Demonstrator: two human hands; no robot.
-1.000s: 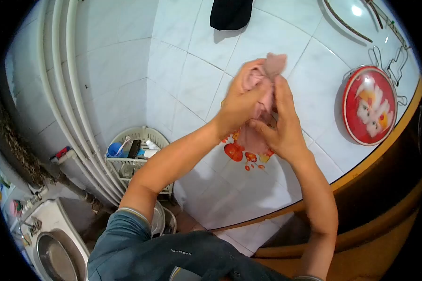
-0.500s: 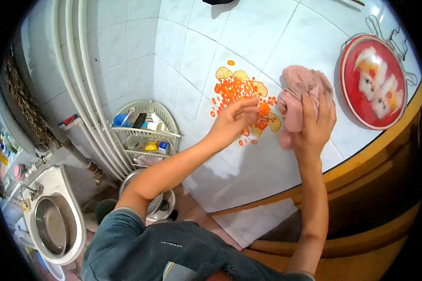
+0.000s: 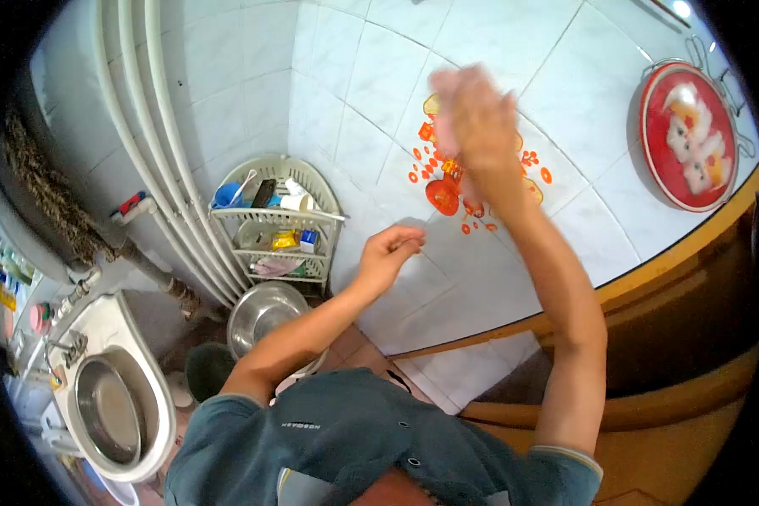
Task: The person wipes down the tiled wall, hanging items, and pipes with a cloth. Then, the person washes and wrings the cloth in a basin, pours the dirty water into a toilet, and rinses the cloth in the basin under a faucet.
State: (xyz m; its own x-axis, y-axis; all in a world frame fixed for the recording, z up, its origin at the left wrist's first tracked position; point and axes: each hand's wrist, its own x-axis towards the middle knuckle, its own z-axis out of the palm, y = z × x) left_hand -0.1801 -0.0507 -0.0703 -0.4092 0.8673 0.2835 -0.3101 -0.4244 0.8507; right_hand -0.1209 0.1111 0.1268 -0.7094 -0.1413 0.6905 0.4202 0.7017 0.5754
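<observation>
White-tiled wall (image 3: 599, 223), a pink cloth (image 3: 447, 126) held over its fruit-and-vegetable-slice decal (image 3: 441, 196).
From my remote seat I see the right hand (image 3: 481, 139) spread over the cloth, holding it between palm and tiles; blur hides the fingertips, so I cannot tell how tight the grip is. The cloth covers the upper middle of the decal, leaving orange and red slices showing around it. I have the left hand (image 3: 388, 255) lower, apart from the cloth, its fingers curled in near the thumb; I see nothing in it, but cannot tell whether the grip is fully closed. Toward the right edge of my view hangs a red kitten-print tray (image 3: 687, 135); toward the left stand a plastic corner rack (image 3: 270, 214) and a washbasin (image 3: 165, 413) containing a metal bowl (image 3: 107, 409).
</observation>
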